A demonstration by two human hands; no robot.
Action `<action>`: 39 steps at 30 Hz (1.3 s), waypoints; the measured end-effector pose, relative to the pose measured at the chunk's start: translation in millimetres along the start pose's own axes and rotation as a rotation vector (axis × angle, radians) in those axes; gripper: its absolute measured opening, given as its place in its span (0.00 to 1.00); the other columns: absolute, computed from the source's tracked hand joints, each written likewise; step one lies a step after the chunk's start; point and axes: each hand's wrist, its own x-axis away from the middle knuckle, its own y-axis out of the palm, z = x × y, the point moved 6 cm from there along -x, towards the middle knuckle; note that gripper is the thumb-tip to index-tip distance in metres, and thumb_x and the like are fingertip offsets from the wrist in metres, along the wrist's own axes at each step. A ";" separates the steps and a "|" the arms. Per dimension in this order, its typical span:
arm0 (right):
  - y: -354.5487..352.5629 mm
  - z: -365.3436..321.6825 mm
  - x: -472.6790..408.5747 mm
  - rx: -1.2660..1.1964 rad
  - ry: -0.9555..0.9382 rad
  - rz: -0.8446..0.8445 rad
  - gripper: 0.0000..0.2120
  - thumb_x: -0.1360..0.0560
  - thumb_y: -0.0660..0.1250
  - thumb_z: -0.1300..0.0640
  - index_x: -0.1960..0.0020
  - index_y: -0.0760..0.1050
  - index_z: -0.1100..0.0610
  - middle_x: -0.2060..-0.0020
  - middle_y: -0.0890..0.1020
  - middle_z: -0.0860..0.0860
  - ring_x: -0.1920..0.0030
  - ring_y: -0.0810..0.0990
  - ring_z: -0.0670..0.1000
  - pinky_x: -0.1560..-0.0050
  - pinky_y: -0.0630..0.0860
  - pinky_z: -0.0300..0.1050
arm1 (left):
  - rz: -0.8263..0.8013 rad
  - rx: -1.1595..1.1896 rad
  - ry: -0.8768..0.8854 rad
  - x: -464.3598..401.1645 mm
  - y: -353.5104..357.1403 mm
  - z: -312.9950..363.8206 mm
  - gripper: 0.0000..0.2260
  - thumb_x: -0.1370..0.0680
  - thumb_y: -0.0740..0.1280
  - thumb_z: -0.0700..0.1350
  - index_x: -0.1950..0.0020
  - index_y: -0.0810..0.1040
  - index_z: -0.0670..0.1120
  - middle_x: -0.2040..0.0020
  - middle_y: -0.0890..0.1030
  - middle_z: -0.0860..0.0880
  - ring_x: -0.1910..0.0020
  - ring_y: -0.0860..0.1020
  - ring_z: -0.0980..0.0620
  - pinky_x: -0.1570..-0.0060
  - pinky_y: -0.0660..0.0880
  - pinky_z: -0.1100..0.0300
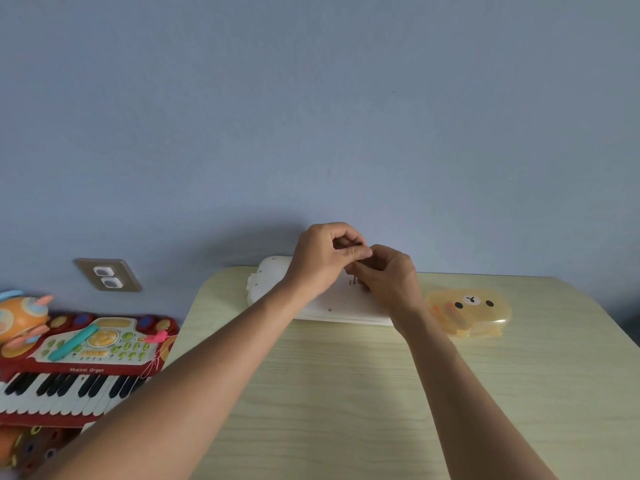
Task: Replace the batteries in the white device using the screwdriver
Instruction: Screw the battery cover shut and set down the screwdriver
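1. Device (277, 278): white, lying flat at the far edge of the bench (346, 393), against the wall.
2. Left of the device, off the bench: a wall socket (108, 275), an orange toy (20, 317) and a red toy keyboard (79, 362).
3. Left hand (323, 259): above the device, its grip pinched together on something small, too hidden to name.
4. Right hand (388, 278): touching the left, fingers curled over the device; whether its grip holds anything I cannot tell.
5. Right of the device: a yellow bear case (471, 311), just beside it.
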 end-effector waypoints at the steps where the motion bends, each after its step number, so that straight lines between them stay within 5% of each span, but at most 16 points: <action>1: 0.3 -0.9 1.0 -0.008 -0.011 -0.023 0.02 0.26 0.73 0.59 0.54 0.84 0.58 0.61 0.87 0.56 0.69 0.76 0.46 0.65 0.75 0.42 | -0.012 0.002 0.000 -0.7 0.7 -1.1 0.03 0.28 0.77 0.40 0.57 0.86 0.43 0.67 0.84 0.51 0.70 0.81 0.55 0.66 0.76 0.67; 5: -2.9 -2.0 1.3 -0.032 -0.020 -0.050 0.06 0.22 0.69 0.60 0.52 0.85 0.60 0.60 0.88 0.52 0.69 0.76 0.43 0.65 0.76 0.37 | -0.030 0.032 -0.002 0.6 -1.5 -0.8 0.05 0.25 0.74 0.39 0.50 0.87 0.44 0.59 0.87 0.46 0.63 0.84 0.57 0.64 0.75 0.73; 9: -2.4 -0.5 -1.7 -0.011 -0.006 -0.004 0.03 0.26 0.73 0.62 0.55 0.82 0.62 0.61 0.86 0.59 0.69 0.78 0.45 0.67 0.76 0.38 | 0.045 0.040 0.001 1.8 -1.3 -1.0 0.02 0.28 0.77 0.41 0.56 0.87 0.45 0.62 0.86 0.50 0.63 0.84 0.54 0.63 0.75 0.71; 12: -1.1 -2.6 0.1 -0.017 -0.013 -0.037 0.04 0.24 0.72 0.60 0.51 0.83 0.59 0.59 0.87 0.55 0.68 0.79 0.44 0.65 0.76 0.39 | 0.010 0.012 0.012 0.1 -0.3 -1.0 0.04 0.25 0.74 0.39 0.53 0.88 0.45 0.60 0.87 0.52 0.63 0.84 0.59 0.62 0.76 0.72; 20: 0.9 -7.5 3.9 0.023 -0.003 0.041 0.05 0.23 0.69 0.58 0.54 0.82 0.60 0.67 0.85 0.45 0.66 0.81 0.41 0.61 0.77 0.39 | -0.126 -0.085 0.022 7.7 7.7 0.3 0.17 0.18 0.64 0.40 0.32 0.79 0.54 0.36 0.81 0.59 0.36 0.76 0.65 0.36 0.72 0.67; 25: -49.1 -21.3 15.6 0.065 -0.044 0.117 0.05 0.20 0.62 0.61 0.49 0.76 0.61 0.64 0.83 0.54 0.64 0.82 0.50 0.58 0.78 0.49 | -0.022 -0.056 -0.001 17.9 24.2 20.8 0.13 0.21 0.68 0.47 0.36 0.79 0.54 0.41 0.80 0.54 0.44 0.79 0.60 0.45 0.76 0.65; 28: -109.0 -13.3 28.6 0.153 0.031 0.210 0.08 0.21 0.56 0.64 0.47 0.73 0.59 0.64 0.77 0.52 0.65 0.73 0.51 0.61 0.71 0.48 | -0.129 -0.081 -0.044 28.7 57.2 33.8 0.14 0.24 0.73 0.52 0.39 0.80 0.54 0.43 0.79 0.54 0.50 0.80 0.60 0.47 0.77 0.63; 31: -159.6 5.4 45.2 0.243 0.128 0.274 0.12 0.22 0.55 0.63 0.44 0.73 0.55 0.59 0.73 0.50 0.62 0.69 0.50 0.60 0.67 0.43 | -0.278 -0.146 -0.090 40.5 95.0 37.6 0.24 0.28 0.75 0.57 0.34 0.77 0.53 0.40 0.76 0.52 0.45 0.78 0.58 0.51 0.72 0.68; 33: -179.5 18.2 56.1 0.288 0.186 0.260 0.12 0.20 0.58 0.57 0.38 0.73 0.53 0.55 0.74 0.51 0.60 0.70 0.46 0.60 0.67 0.41 | -0.350 -0.242 -0.099 44.0 115.8 38.2 0.33 0.30 0.76 0.60 0.29 0.73 0.51 0.36 0.74 0.50 0.36 0.74 0.53 0.43 0.70 0.63; 35: -191.0 29.3 65.4 0.369 0.225 0.214 0.22 0.21 0.65 0.46 0.30 0.69 0.52 0.56 0.76 0.55 0.58 0.73 0.46 0.58 0.69 0.40 | -0.398 -0.445 -0.071 43.0 130.4 40.3 0.39 0.33 0.76 0.64 0.26 0.69 0.50 0.34 0.74 0.49 0.30 0.68 0.49 0.36 0.67 0.57; 39: -197.4 46.4 72.2 0.514 0.282 0.121 0.46 0.31 0.73 0.35 0.21 0.58 0.53 0.59 0.71 0.45 0.55 0.74 0.47 0.59 0.68 0.38 | -0.427 -0.767 -0.025 32.6 141.8 35.5 0.45 0.38 0.73 0.71 0.29 0.69 0.48 0.36 0.76 0.49 0.30 0.66 0.47 0.32 0.59 0.53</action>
